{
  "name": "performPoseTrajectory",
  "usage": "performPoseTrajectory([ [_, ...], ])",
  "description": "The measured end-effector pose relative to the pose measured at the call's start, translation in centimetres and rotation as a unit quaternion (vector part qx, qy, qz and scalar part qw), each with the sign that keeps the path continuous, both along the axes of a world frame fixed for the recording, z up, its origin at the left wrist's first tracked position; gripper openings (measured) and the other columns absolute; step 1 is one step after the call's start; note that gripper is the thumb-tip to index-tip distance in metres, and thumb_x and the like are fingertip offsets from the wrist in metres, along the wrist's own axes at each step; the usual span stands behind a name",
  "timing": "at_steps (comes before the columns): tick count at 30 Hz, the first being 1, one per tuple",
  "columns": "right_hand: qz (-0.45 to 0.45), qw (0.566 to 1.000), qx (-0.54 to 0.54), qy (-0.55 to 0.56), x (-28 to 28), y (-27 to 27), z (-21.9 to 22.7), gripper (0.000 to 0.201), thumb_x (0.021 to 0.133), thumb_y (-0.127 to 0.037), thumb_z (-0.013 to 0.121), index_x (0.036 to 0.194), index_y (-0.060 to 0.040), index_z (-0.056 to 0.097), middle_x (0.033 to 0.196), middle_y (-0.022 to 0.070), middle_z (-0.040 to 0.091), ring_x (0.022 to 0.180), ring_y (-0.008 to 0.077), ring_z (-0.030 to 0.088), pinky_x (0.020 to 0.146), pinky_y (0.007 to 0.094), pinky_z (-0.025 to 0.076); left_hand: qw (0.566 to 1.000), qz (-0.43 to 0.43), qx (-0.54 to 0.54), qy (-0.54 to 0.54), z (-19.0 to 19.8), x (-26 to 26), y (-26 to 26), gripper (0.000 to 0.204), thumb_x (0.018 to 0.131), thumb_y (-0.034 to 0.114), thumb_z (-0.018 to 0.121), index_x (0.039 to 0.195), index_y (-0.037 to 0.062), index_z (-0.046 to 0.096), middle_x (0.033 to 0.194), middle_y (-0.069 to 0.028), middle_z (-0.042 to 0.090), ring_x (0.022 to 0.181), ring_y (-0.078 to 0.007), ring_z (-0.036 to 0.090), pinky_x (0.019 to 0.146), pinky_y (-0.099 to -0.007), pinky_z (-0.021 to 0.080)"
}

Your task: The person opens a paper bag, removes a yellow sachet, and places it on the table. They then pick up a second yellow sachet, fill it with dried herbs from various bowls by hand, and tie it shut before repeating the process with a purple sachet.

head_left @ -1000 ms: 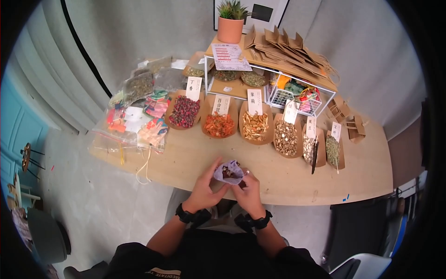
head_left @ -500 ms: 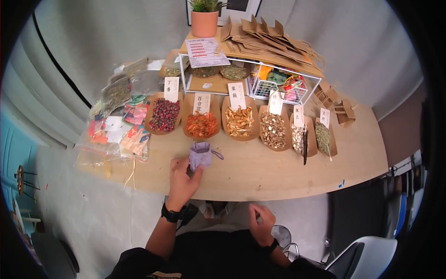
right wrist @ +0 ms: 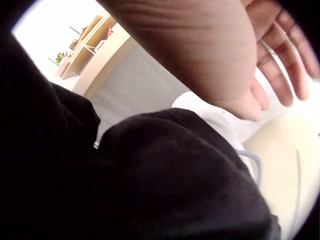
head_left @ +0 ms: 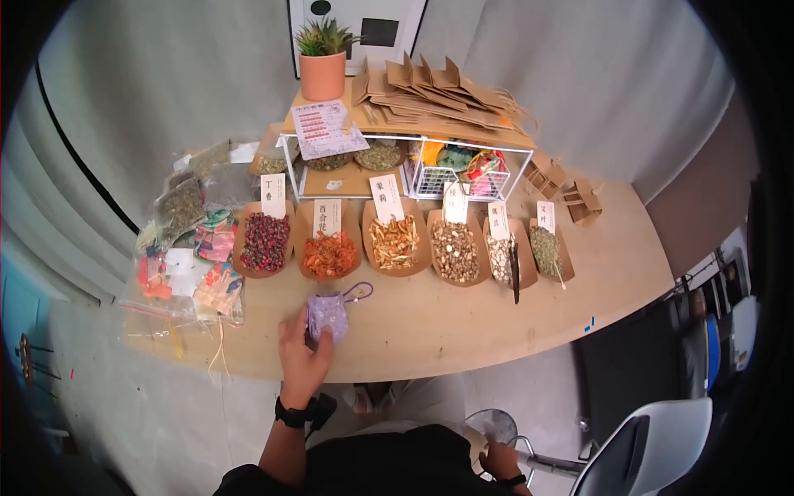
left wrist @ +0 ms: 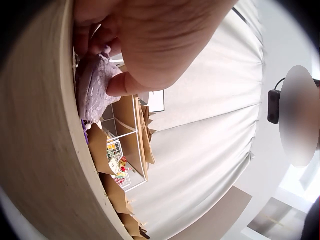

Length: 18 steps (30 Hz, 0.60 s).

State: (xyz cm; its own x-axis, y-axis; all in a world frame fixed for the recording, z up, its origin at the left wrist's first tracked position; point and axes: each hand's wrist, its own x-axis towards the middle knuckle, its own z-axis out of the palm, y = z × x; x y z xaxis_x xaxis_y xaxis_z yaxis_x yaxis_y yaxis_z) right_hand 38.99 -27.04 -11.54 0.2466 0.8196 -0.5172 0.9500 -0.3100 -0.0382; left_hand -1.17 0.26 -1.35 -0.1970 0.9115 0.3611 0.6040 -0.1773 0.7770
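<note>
A small lilac drawstring pouch (head_left: 328,317) sits at the table's near edge, its looped cord (head_left: 359,291) trailing to the right. My left hand (head_left: 303,355) holds it from the left, thumb on its near side. In the left wrist view the pouch (left wrist: 97,92) stands right at the tabletop, with the thumb (left wrist: 122,85) against it and the other fingers partly hidden behind. Down beside my lap, over the chair side, is my right hand (head_left: 499,459). The right wrist view shows its fingers (right wrist: 280,75) loosely extended and holding nothing.
Beyond the pouch stand several labelled paper trays of dried flowers and herbs, including red buds (head_left: 266,241) and orange petals (head_left: 330,253). Dark tweezers (head_left: 515,273) lean on one tray. Plastic bags (head_left: 182,273) lie left; a white-framed shelf (head_left: 405,165) stands behind. A chair (head_left: 662,446) is at right.
Both hands held the open pouch in front of me. It has since gone left onto the table in my left hand, while my right hand let go and dropped to my right side.
</note>
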Motion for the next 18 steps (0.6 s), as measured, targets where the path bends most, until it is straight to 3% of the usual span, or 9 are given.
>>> performPoseTrajectory([
  [1,0.008,0.999,-0.027,0.026,1.1,-2.1,-1.3,0.038,0.084,-0.042,0.061,0.108,-0.0121,0.065,0.100,0.0194,0.068,0.089,0.0382,0.068,0.076,0.0551,0.052,0.999,-0.008,0.020,0.029,-0.2,0.1,0.2,0.048,0.081,0.012,0.069,0.123,-0.0072,0.057,0.089,-0.0180,0.060,0.082,-0.0321,0.054,0.074,-0.0406,0.045],
  [4,-0.093,0.989,-0.114,0.032,0.8,-6.0,-4.8,0.042,0.086,-0.044,0.059,0.117,-0.0148,0.058,0.103,0.0216,0.064,0.091,0.0428,0.067,0.076,0.0556,0.052,0.997,-0.010,0.050,0.054,-0.4,0.4,0.4,0.045,0.081,0.012,0.069,0.121,-0.0076,0.058,0.087,-0.0175,0.060,0.081,-0.0317,0.053,0.074,-0.0409,0.045],
  [5,-0.079,0.989,-0.121,0.032,0.3,-6.8,-5.1,0.043,0.089,-0.042,0.056,0.124,-0.0172,0.051,0.104,0.0215,0.061,0.092,0.0455,0.066,0.076,0.0567,0.052,0.997,-0.008,0.048,0.054,-0.5,0.4,0.5,0.046,0.081,0.012,0.069,0.121,-0.0076,0.058,0.086,-0.0163,0.060,0.081,-0.0298,0.053,0.074,-0.0391,0.045],
  [7,-0.127,0.987,-0.096,0.008,-0.7,-6.9,-5.5,0.039,0.090,-0.038,0.054,0.123,-0.0172,0.052,0.104,0.0215,0.060,0.091,0.0458,0.066,0.076,0.0563,0.052,0.998,-0.004,0.042,0.055,-0.6,0.2,0.4,0.048,0.081,0.013,0.070,0.123,-0.0074,0.058,0.084,-0.0137,0.058,0.083,-0.0261,0.052,0.074,-0.0355,0.045],
  [10,-0.160,0.985,-0.048,-0.045,-1.9,-7.9,-6.3,0.032,0.088,-0.032,0.054,0.116,-0.0158,0.056,0.098,0.0231,0.062,0.088,0.0426,0.067,0.074,0.0539,0.053,0.999,-0.007,0.030,0.041,-0.4,0.2,0.1,0.046,0.081,0.012,0.071,0.120,-0.0072,0.058,0.090,-0.0182,0.062,0.084,-0.0321,0.054,0.075,-0.0409,0.046],
  [13,-0.159,0.985,-0.066,-0.026,-2.1,-8.4,-6.9,0.031,0.088,-0.032,0.054,0.114,-0.0152,0.056,0.097,0.0230,0.062,0.088,0.0423,0.067,0.073,0.0536,0.053,0.999,-0.005,0.032,-0.001,-0.4,0.2,-0.1,0.046,0.082,0.011,0.071,0.123,-0.0053,0.057,0.101,-0.0183,0.062,0.090,-0.0311,0.057,0.079,-0.0386,0.048],
  [16,-0.154,0.985,-0.083,-0.016,-2.4,-8.6,-7.4,0.030,0.088,-0.031,0.054,0.113,-0.0146,0.057,0.096,0.0229,0.063,0.087,0.0419,0.067,0.072,0.0533,0.053,0.999,0.007,0.035,-0.041,-0.1,0.4,0.0,0.048,0.083,0.009,0.069,0.128,-0.0021,0.056,0.114,-0.0151,0.060,0.097,-0.0223,0.059,0.082,-0.0313,0.049],
  [18,-0.147,0.985,-0.088,-0.010,-2.4,-8.5,-7.7,0.030,0.088,-0.031,0.054,0.112,-0.0142,0.057,0.095,0.0228,0.063,0.086,0.0417,0.067,0.072,0.0530,0.053,0.999,0.003,0.040,-0.030,-0.2,0.3,0.0,0.048,0.083,0.008,0.069,0.128,-0.0022,0.056,0.118,-0.0155,0.059,0.098,-0.0221,0.060,0.082,-0.0305,0.049],
])
